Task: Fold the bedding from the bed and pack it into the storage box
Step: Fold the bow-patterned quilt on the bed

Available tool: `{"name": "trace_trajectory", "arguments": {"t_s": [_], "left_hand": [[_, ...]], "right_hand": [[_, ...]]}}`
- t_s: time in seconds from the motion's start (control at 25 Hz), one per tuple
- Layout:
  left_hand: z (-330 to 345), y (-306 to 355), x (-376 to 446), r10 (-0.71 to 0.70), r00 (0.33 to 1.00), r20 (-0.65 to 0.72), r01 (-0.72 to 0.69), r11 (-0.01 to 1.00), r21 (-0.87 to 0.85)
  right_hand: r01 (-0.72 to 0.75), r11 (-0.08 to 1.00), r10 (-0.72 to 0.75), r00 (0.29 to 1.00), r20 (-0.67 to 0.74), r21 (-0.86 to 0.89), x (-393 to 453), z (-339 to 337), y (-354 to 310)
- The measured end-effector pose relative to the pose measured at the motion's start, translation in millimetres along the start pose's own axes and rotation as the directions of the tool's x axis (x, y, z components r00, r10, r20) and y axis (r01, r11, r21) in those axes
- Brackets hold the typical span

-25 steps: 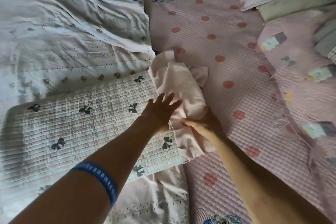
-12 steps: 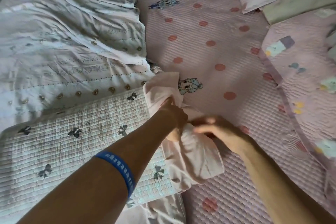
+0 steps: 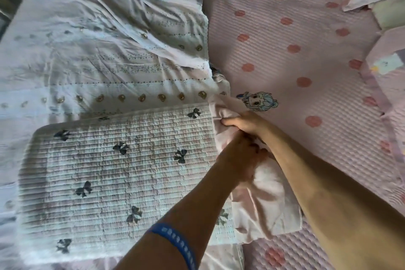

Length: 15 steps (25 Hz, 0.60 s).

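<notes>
Hands, two of them, meet at centre frame on one pink cloth point(image 3: 266, 201). The left hand point(image 3: 243, 160) bunches it in curled fingers; the right hand point(image 3: 245, 121) pinches its upper edge. The cloth overlaps one quilted pad point(image 3: 114, 173) with bows, lower left, and one dotted pink mattress cover point(image 3: 306, 61), right. One wristband point(image 3: 175, 241) circles the left forearm.

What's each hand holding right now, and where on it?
Both grip the pink cloth: right hand on its bunched upper end, left hand just below, around its middle.
</notes>
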State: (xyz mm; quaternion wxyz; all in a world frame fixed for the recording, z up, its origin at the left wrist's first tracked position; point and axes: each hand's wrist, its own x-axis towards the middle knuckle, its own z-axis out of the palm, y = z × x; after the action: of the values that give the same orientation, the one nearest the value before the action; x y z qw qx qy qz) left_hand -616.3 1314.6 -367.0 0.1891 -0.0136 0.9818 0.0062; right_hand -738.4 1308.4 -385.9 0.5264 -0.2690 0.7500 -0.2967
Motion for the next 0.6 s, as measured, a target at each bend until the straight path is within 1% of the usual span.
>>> {"name": "trace_trajectory", "arguments": {"t_s": [0.04, 0.08, 0.12, 0.16, 0.2, 0.24, 0.28, 0.32, 0.36, 0.4, 0.44, 0.48, 0.52, 0.56, 0.6], "left_hand": [[15.9, -2.6, -17.9, -0.063, 0.979, -0.196, 0.051, 0.996, -0.068], [32.2, -3.6, -35.5, -0.167, 0.936, -0.31, 0.129, 0.982, -0.139], [39.2, -1.0, -50.5, -0.274, 0.913, -0.303, 0.232, 0.958, -0.168], [41.2, 3.3, -59.6, -0.36, 0.898, -0.252, 0.324, 0.93, -0.171], [41.6, 4.6, -58.3, -0.41, 0.896, -0.169, 0.382, 0.907, -0.177], [39.1, 5.7, -52.8, -0.435, 0.896, -0.086, 0.411, 0.888, -0.207], [39.1, 2.0, -47.1, -0.441, 0.897, 0.038, 0.435, 0.863, -0.256], [37.3, -5.1, -43.8, -0.417, 0.902, 0.109, 0.43, 0.852, -0.297], [37.1, -11.4, -44.4, -0.379, 0.92, 0.103, 0.39, 0.855, -0.341], [36.9, -15.6, -50.0, -0.337, 0.94, 0.057, 0.331, 0.856, -0.397], [38.7, -20.4, -62.2, -0.302, 0.953, 0.011, 0.27, 0.834, -0.481], [42.9, -24.8, -81.0, -0.3, 0.954, -0.019, 0.231, 0.771, -0.594], [45.5, -29.2, -101.1, -0.367, 0.929, -0.046, 0.241, 0.695, -0.677], [51.7, -36.4, -124.2, -0.496, 0.864, -0.082, 0.305, 0.646, -0.7], [62.1, -48.8, -155.9, -0.641, 0.758, -0.12, 0.419, 0.62, -0.663]], "right_hand": [[-0.026, 1.0, 0.025, 0.999, -0.023, -0.013, 0.9, 1.3, 0.1], [-0.059, 0.998, 0.059, 0.996, -0.068, -0.005, -0.3, 3.0, 3.9], [-0.072, 0.997, 0.075, 0.995, -0.072, 0.038, -6.9, 5.3, 6.3], [-0.069, 0.993, 0.074, 0.996, -0.044, 0.097, -17.2, 11.3, 11.2], [-0.072, 0.987, 0.072, 0.997, 0.006, 0.145, -26.2, 15.0, 20.8], [-0.083, 0.987, 0.078, 0.996, 0.042, 0.135, -39.6, 20.9, 28.0], [-0.098, 0.985, 0.089, 0.994, 0.068, 0.145, -52.6, 28.6, 34.4], [-0.093, 0.982, 0.083, 0.994, 0.064, 0.167, -64.5, 32.3, 39.2], [-0.077, 0.975, 0.067, 0.996, 0.055, 0.208, -74.3, 34.7, 41.8], [-0.053, 0.979, 0.045, 0.998, 0.045, 0.198, -84.6, 35.4, 44.4], [-0.01, 0.982, 0.009, 1.0, 0.004, 0.188, -89.7, 38.3, 46.1], [-0.018, 0.999, 0.02, 0.997, -0.074, 0.032, -92.8, 43.2, 47.6], [-0.049, 0.984, 0.017, 0.983, -0.182, -0.169, -92.8, 43.2, 48.8], [-0.146, 0.919, 0.047, 0.963, -0.266, -0.365, -89.3, 45.1, 47.4], [-0.227, 0.853, 0.078, 0.946, -0.315, -0.47, -81.9, 53.1, 45.8]]}}
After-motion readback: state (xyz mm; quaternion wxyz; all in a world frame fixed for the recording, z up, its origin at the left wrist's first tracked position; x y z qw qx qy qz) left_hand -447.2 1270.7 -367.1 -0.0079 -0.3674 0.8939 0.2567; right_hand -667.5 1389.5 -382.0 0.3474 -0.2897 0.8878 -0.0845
